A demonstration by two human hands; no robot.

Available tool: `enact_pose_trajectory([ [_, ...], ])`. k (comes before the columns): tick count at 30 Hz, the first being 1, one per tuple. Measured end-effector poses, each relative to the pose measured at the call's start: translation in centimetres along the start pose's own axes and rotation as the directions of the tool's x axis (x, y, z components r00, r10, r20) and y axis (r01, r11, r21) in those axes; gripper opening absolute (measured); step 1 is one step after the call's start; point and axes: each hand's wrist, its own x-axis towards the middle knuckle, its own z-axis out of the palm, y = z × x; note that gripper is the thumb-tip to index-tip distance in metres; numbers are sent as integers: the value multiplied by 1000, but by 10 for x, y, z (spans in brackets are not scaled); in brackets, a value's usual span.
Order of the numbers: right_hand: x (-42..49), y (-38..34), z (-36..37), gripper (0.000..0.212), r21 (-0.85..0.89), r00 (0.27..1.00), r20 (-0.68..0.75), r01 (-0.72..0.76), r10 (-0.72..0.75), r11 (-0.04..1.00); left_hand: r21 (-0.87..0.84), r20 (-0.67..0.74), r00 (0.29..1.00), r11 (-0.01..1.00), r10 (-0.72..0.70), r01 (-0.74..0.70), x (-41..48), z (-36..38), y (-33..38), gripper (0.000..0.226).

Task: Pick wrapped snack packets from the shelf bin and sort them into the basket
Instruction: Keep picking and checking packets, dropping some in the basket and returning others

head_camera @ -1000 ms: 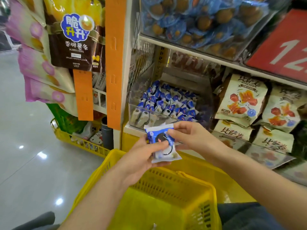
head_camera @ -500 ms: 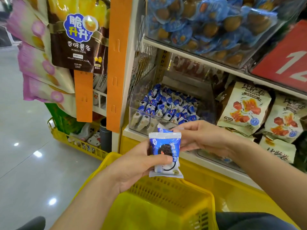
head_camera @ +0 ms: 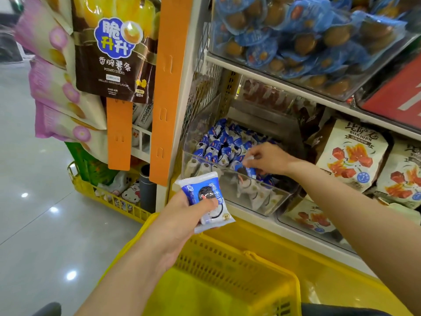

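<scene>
The shelf (head_camera: 250, 216) fills the right side of the view, stocked with bagged snacks. Below it, close to the person, sits the yellow basket (head_camera: 216, 254). It is directly under both arms, probably so that anything gathered can be dropped straight in. What shows of its floor holds no packet.

On the lower shelf stands the clear bin (head_camera: 262, 195), its low front wall leaving the heap of blue-and-white packets (head_camera: 221, 144) open to a reach from above.

The right hand (head_camera: 268, 158) is inside the bin with its fingers curled down, pinching the corner of one packet in the heap (head_camera: 247, 168), which seems the easiest part to lift.

The left hand (head_camera: 180, 215) hovers between bin and basket, gripping a held packet (head_camera: 205, 195) face up, thumb pressed across its front and fingers beneath. It looks to serve as a collecting hand, and whether a second packet lies under the first I cannot tell.
</scene>
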Motion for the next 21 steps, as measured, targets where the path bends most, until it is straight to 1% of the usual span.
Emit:
enact_pose_trajectory([
  [1,3,1,2,20,-35,997,78,5,-3,999,3,1,1000,1000,-2,2,0,0,0,22],
  [2,5,2,4,21,-65,992,123,10,-2,998,6,2,1000,1000,-5,5,0,1,0,21],
  [5,12,3,7,28,-184,989,149,44,-16,982,8,3,1000,1000,-16,16,-1,2,1,23],
  [8,13,4,9,23,-354,982,189,94,-27,931,11,-4,1000,1000,-20,20,-1,3,2,24],
  [10,14,7,10,26,-350,982,188,78,-12,934,16,-19,1000,1000,-25,25,-1,3,2,24],
  [12,12,10,11,37,-239,987,158,24,14,971,-19,-31,999,999,-31,30,0,4,3,20],
  [14,6,7,11,37,-110,997,66,-31,38,993,-110,-49,997,992,-61,56,2,7,4,12],
  [16,-5,0,12,29,-33,990,-136,-42,38,999,-204,-78,991,975,-106,89,6,11,5,7],
  [17,-13,-6,13,27,10,968,-251,-20,22,1000,-218,-86,989,971,-117,96,8,13,5,7],
  [18,-24,-13,15,25,61,936,-351,34,-10,998,-206,-89,990,974,-114,94,9,14,4,7],
  [19,-36,-20,19,24,113,905,-422,111,-54,987,-174,-86,991,981,-101,85,9,14,1,6],
  [20,-49,-27,23,24,168,886,-453,190,-95,967,-131,-81,993,989,-85,74,8,15,-3,5],
  [21,-63,-33,30,25,236,887,-445,250,-124,939,-85,-71,995,995,-67,60,7,15,-7,7],
])
